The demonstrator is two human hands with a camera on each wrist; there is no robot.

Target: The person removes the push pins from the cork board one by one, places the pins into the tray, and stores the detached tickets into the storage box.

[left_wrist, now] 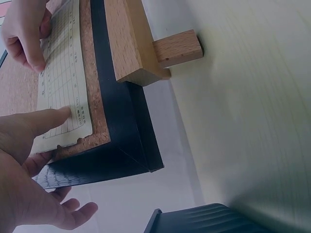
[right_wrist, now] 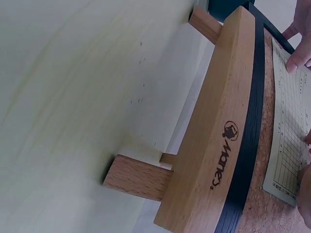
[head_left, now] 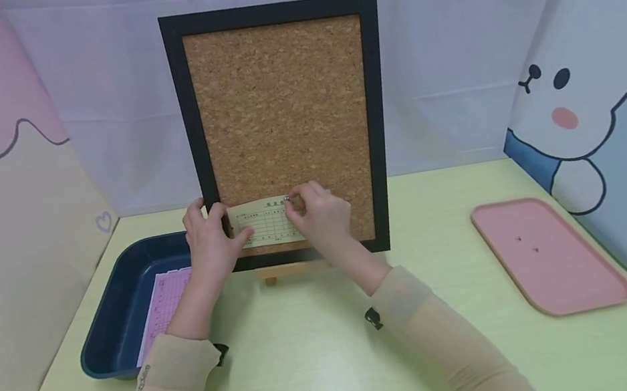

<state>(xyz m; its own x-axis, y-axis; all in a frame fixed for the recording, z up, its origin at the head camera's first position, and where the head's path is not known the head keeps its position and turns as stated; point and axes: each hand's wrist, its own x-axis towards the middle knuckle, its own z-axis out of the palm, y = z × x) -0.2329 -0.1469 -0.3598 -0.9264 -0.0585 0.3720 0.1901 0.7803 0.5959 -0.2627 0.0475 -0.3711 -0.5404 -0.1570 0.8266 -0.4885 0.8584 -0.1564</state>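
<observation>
A pale yellow printed form [head_left: 259,222] lies flat against the lower part of a black-framed cork board [head_left: 284,105]. My left hand [head_left: 212,241] grips the board's left edge, its thumb pressing on the form and some fingers behind the frame, as the left wrist view shows. At the form's top edge, my right hand [head_left: 321,216] pinches a small metallic pushpin [head_left: 287,198] between thumb and forefinger. The right hand covers the form's right end in the head view. A wooden easel [right_wrist: 209,126] supports the board from below.
On the left stands a dark blue tray [head_left: 102,321] with pink printed sheets [head_left: 168,302] inside, partly behind the left arm. A pink tray [head_left: 575,278] on the right holds small pins [head_left: 536,250]. Fabric and cartoon-printed panels enclose the table [head_left: 309,372].
</observation>
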